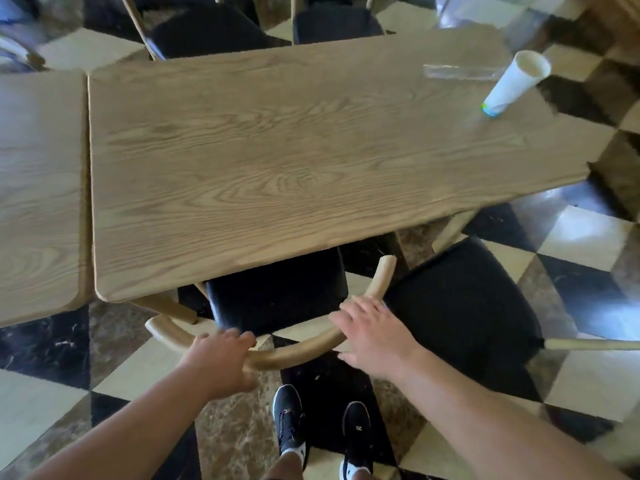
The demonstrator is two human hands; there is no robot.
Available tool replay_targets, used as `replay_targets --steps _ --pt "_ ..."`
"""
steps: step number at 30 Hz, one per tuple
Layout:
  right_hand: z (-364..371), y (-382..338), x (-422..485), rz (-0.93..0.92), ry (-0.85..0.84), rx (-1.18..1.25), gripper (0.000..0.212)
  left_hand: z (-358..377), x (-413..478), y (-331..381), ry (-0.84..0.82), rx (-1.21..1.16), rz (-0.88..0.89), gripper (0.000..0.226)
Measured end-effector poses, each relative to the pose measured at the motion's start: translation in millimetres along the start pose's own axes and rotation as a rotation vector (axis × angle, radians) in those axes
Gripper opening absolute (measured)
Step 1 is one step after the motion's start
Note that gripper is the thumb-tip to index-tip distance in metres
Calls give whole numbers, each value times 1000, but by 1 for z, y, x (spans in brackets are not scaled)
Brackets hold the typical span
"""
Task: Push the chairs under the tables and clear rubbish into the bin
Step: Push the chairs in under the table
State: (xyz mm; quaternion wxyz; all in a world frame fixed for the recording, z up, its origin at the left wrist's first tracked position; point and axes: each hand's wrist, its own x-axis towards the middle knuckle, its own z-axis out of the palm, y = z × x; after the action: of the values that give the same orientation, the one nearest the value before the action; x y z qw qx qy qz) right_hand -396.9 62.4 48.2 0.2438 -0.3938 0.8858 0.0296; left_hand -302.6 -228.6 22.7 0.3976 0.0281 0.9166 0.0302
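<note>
Fingers of the left hand are curling around the chair backrest; right hand is resting spread upon it, beside the table.

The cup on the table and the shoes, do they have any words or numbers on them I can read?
No words or numbers can be read anywhere.
Paper cup: white with a blue-green band at the bottom; any print is too blurred to read.
Shoes: each has a small light logo mark on top, like crossed strokes, not clear letters.
Clear wrapper beside the cup: no text visible.
</note>
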Motion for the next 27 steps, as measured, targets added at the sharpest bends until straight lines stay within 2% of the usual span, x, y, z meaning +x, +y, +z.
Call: replay_targets --steps 2,5,8,14,19,27 --pt "-10 14 -24 47 49 90 61 -22 7 33 19 -77 99 82" --pt "-16 53 -75 229 112 190 44 -58 19 97 185 -169 193 68" --pt "-5 97 -137 411 141 192 31 -81 28 169 299 -189 281 57" --pt "40 163 -261 612 182 178 26 -86 34 302 285 -159 444 52" --pt "71 216 -350 695 189 196 27 -68 34 404 242 -133 482 51" --pt "100 290 -439 672 108 218 56 -44 36 529 159 -226 418 77"
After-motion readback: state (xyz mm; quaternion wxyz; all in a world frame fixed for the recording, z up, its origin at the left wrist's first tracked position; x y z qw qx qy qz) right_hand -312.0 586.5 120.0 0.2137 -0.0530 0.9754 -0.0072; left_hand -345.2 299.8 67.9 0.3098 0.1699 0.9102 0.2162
